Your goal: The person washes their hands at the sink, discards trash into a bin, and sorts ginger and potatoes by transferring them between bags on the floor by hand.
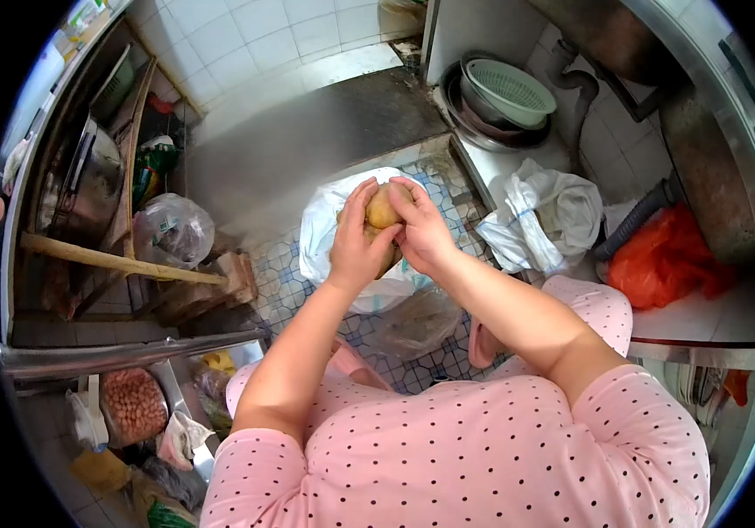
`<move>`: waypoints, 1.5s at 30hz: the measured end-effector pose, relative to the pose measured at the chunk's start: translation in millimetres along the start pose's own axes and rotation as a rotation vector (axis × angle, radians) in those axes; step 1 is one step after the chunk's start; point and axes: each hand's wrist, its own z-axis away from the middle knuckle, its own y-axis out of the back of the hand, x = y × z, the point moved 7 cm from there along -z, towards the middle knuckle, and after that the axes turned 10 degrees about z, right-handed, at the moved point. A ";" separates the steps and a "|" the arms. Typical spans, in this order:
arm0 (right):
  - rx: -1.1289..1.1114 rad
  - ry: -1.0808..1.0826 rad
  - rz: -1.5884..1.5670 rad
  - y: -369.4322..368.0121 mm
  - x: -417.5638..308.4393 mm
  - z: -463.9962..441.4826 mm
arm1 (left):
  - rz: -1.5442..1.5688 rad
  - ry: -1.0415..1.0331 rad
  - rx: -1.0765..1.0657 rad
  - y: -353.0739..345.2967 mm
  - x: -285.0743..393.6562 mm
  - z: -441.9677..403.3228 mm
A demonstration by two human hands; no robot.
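Observation:
Between my two hands is a round, yellow-brown potato (382,209). My left hand (359,239) curves around its left side, and the fingers of my right hand (423,225) press against its right side. Below them a white plastic bag (316,231) lies open on the tiled floor. Other brown, potato-like shapes show in the bag just under my hands, mostly covered by my fingers.
A clear plastic bag (419,324) lies on the floor close to my feet. To the right are a white woven sack (540,220), a red plastic bag (672,261) and stacked basins with a green colander (511,91). Wooden shelving (122,264) stands left, above an open drawer (171,387).

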 end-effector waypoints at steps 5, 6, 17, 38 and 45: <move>-0.130 -0.145 -0.106 6.0 7.5 -7.5 | 0.127 0.129 0.055 2.5 -11.1 1.1; -0.179 -0.211 -0.070 2.2 12.4 -5.0 | -0.012 0.113 0.046 7.4 -9.0 2.2; -0.039 -0.243 0.244 104.5 -3.8 -6.1 | -0.045 0.435 -0.134 -38.2 -68.0 -22.0; 1.040 -0.159 -0.009 592.1 21.6 -59.0 | -0.709 0.953 -0.311 49.6 -190.0 62.9; 1.106 -0.011 -0.018 458.4 -36.1 -30.7 | -0.713 1.025 -0.393 33.0 -189.6 67.8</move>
